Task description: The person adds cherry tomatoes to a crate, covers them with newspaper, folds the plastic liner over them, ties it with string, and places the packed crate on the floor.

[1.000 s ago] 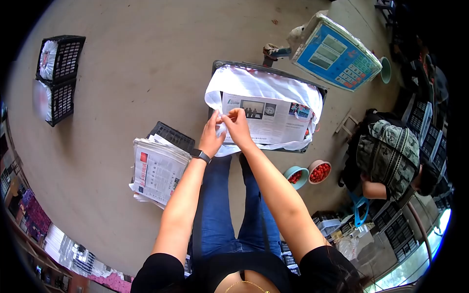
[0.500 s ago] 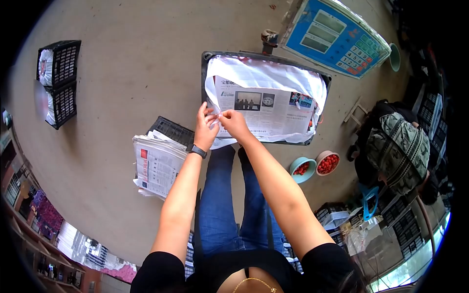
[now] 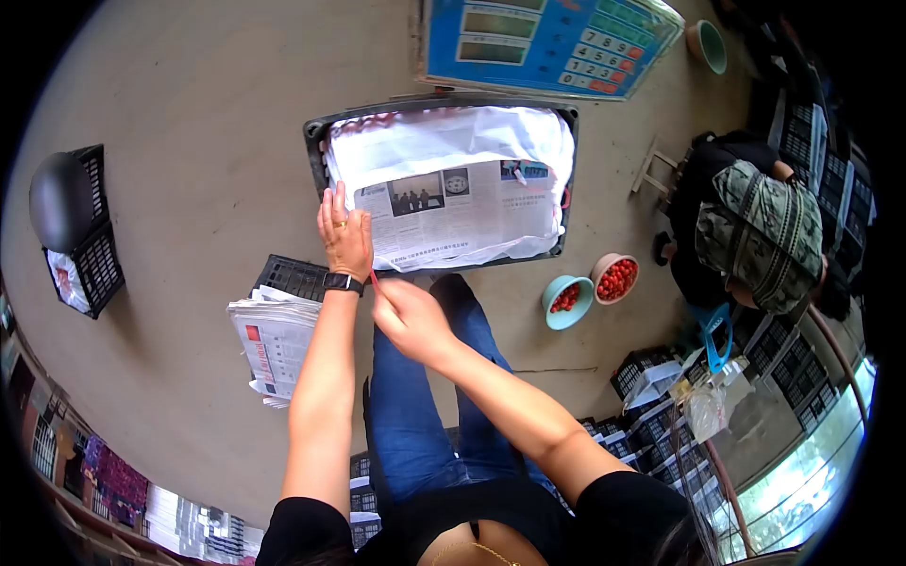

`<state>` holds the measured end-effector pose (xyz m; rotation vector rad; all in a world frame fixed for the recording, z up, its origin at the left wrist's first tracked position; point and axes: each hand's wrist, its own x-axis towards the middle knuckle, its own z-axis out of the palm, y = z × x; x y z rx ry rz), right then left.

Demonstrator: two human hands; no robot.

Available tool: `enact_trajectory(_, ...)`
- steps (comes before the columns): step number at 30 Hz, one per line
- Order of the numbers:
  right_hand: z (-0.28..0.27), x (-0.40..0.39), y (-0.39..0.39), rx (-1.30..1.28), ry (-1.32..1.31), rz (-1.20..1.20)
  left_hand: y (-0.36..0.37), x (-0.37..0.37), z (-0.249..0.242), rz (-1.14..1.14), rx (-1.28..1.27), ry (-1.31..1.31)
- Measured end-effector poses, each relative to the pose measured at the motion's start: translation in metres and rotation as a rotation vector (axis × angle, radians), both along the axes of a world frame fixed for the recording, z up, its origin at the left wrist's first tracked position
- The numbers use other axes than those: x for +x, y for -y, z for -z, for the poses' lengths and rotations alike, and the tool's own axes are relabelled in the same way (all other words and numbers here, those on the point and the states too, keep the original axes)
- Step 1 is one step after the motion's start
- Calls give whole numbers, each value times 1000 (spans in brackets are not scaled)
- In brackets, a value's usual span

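Note:
A black plastic crate (image 3: 314, 146) stands before me, lined with white sheeting (image 3: 444, 141). A printed newspaper sheet (image 3: 429, 226) lies over its contents, and the white lining is folded across the far part. My left hand (image 3: 347, 236) rests at the crate's near left corner, fingers stretched out against the lining. Just below the near rim, my right hand (image 3: 411, 316) is closed on a thin red string (image 3: 375, 277), which shows between it and my left hand. Where the string's other end goes is hidden.
A blue scale display (image 3: 538, 47) stands beyond the crate. To the right are a teal bowl (image 3: 568, 316) and a pink bowl (image 3: 604, 274) of red fruit, and a bending person (image 3: 760, 231). Stacked newspapers (image 3: 274, 349) sit at left; more crates (image 3: 94, 259) stand farther left.
My right hand has drawn away from the lining toward me, with the string. My left hand has opened flat on the crate's corner. The view has shifted, moving the crate left in frame.

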<state>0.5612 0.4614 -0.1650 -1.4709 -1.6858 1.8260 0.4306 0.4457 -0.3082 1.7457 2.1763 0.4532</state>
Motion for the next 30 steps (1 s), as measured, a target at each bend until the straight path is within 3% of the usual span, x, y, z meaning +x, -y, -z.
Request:
enact_trajectory(2, -30, 43, -10, 70, 44, -68, -6, 10, -28, 76, 50, -5)
enact_trajectory(4, -17, 86, -20, -46, 69, -32, -12, 24, -39, 326, 19, 221)
enact_trajectory(5, -6, 101, -30, 52, 115, 26, -13, 31, -41, 450, 3, 336)
enact_trajectory(6, 13, 116, -45, 45, 278, 31, -11, 38, -38, 546, -230, 389)
enact_trajectory(7, 32, 129, -60, 478, 473, -72, -12, 44, -38, 426, -254, 465)
enact_trajectory(9, 58, 148, -101, 797, 739, -375, -18, 52, -34, 184, -296, 610)
enact_trajectory(10, 76, 158, -113, 891, 833, -492, -23, 51, -27, -4, -219, 849)
enact_trajectory(11, 88, 162, -123, 809, 945, -508, -27, 51, -21, -200, -193, 1117)
enact_trajectory(13, 139, 188, -133, 1003, 1179, -478, -38, 45, -21, -305, -295, 1195)
enact_trajectory(15, 153, 199, -139, 607, 1223, -446, -33, 51, -13, -357, -278, 1132)
enact_trajectory(17, 148, 211, -146, 876, 1037, -470, -27, 58, -14, -342, -235, 1129)
enact_trajectory(19, 132, 217, -153, 951, 677, -319, -27, 60, -13, -390, -285, 1267)
enact_trajectory(23, 84, 205, -150, 1053, 410, -156, -33, 61, -7, -283, -231, 1191)
enact_trajectory(25, 75, 194, -144, 430, 421, -171, -35, 61, -6, -282, -244, 1159)
enact_trajectory(27, 61, 169, -132, 317, 278, -38, -34, 62, -6, -243, -236, 1093)
enact_trajectory(29, 34, 134, -125, 148, 236, -220, -37, 62, -7, -210, -226, 1049)
enact_trajectory(30, 25, 117, -115, 200, 189, -291, -37, 61, -4, -206, -249, 1057)
